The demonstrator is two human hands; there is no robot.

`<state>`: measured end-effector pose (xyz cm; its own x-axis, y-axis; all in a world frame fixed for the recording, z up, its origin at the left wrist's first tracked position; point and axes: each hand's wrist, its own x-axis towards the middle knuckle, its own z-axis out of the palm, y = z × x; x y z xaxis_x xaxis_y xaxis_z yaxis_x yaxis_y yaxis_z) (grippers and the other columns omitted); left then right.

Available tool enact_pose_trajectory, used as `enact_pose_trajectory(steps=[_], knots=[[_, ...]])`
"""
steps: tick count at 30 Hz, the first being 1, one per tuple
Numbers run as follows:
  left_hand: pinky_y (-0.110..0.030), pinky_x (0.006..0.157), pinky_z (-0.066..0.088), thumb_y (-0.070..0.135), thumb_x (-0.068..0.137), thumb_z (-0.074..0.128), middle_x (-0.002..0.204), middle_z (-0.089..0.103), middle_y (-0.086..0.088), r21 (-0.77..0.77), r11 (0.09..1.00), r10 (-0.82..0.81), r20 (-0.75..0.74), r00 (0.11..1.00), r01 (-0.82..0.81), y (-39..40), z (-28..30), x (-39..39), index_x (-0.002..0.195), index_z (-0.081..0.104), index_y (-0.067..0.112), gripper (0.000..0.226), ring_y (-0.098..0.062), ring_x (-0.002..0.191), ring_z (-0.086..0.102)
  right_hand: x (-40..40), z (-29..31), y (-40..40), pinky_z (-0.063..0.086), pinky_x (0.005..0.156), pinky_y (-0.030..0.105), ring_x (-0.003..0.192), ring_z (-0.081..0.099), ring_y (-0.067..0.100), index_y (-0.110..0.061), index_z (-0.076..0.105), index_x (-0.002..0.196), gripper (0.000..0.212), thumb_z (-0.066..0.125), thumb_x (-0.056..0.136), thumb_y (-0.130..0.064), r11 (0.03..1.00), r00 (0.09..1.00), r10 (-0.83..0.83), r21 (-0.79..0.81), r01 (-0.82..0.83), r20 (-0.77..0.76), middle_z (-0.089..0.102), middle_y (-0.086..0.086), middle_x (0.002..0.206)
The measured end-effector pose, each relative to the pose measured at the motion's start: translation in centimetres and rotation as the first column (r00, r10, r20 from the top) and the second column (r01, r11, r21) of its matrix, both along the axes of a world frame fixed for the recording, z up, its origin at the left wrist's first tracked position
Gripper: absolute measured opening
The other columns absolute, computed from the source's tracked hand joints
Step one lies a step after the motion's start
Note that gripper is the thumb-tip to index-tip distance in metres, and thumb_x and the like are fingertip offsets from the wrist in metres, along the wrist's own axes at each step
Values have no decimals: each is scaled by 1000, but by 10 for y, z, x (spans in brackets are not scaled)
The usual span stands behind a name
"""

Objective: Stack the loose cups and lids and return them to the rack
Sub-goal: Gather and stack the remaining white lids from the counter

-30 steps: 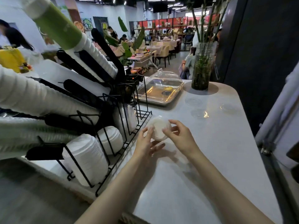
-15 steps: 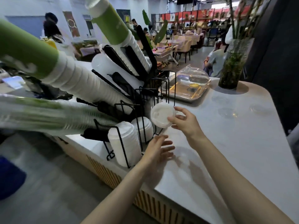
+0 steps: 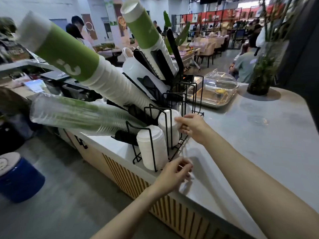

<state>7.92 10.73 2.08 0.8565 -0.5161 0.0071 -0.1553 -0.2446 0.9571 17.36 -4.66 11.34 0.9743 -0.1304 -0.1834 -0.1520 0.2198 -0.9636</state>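
A black wire rack (image 3: 173, 96) stands at the counter's left edge, holding long tilted stacks of green-sleeved paper cups (image 3: 69, 56), clear cups (image 3: 72, 114) and two upright rows of white lids (image 3: 151, 147). My right hand (image 3: 191, 125) pinches a white lid (image 3: 168, 123) and holds it against the end of the second row, inside the rack's wire slot. My left hand (image 3: 172, 173) hovers with curled, blurred fingers at the counter edge, just in front of the first lid row. Whether it holds anything is unclear.
The pale counter (image 3: 259, 152) stretches to the right, with faint clear lids (image 3: 257, 119) lying on it. Behind the rack sit a metal tray under a clear dome (image 3: 215, 88) and a glass vase of stems (image 3: 260, 78). A blue barrel (image 3: 19, 178) stands on the floor at the left.
My right hand carried the white lid from over the counter to the rack and set it against the second lid row. My left hand let go of it and dropped to the counter edge.
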Motion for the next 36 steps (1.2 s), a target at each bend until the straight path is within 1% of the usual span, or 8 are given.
enact_pose_trajectory(steps=[5,9,13,18,22,25,32,36], knots=[[-36,85,62,31,103,56,103,72,-1,5,1000,-4,40,999,4,6,-2,-6,107,69,24,15,-16,92,73,8,-4,14,60,60,34,73,66,24,-6,50,114,46,82,81,-7,998,999,-46,-50,45,0,59,25,107],[-30,80,61,31,104,55,101,72,0,5,1000,5,32,999,-5,8,-3,-8,110,68,23,17,-13,90,71,10,-10,22,56,58,31,70,70,25,-15,49,76,35,81,84,-28,901,993,-92,-418,117,79,65,18,88],[-26,78,59,32,105,54,102,72,3,23,1000,6,-1,1000,-6,10,-3,-8,113,67,24,18,-10,89,71,8,-10,25,47,74,32,83,65,21,-15,54,67,43,75,83,-49,744,991,-83,-655,132,105,66,10,107],[-20,76,56,30,105,54,102,71,5,14,1000,18,-18,1000,-17,11,-3,-9,113,67,26,16,-4,88,69,7,-4,27,45,65,32,65,57,23,-11,55,68,39,65,90,-42,691,1000,-4,-722,21,25,75,23,88],[-21,79,57,32,105,54,104,71,6,25,1000,10,-21,1000,-9,12,-3,-10,116,67,26,18,-7,92,70,9,-1,28,40,55,27,54,57,16,-17,48,58,51,69,86,-54,669,1000,1,-744,7,11,72,4,62],[-24,81,58,32,105,54,104,71,5,37,999,14,-22,1000,-13,11,-2,-10,116,67,23,19,-8,93,69,9,-1,24,44,58,27,64,68,15,-16,53,61,48,70,87,-52,668,999,30,-744,-6,19,71,0,59],[-25,85,59,30,106,53,109,70,3,34,999,16,-36,999,-15,10,0,-10,121,66,20,22,-10,97,70,10,10,18,43,63,22,57,64,-5,-24,66,91,6,63,96,-22,664,959,185,-747,40,216,70,-5,62],[-26,83,58,30,106,53,109,70,1,30,999,21,-36,999,-20,10,0,-9,121,66,18,23,-11,94,70,7,8,14,53,63,27,65,69,6,-25,70,103,13,58,99,-22,570,950,290,-819,-71,119,74,-2,71]])
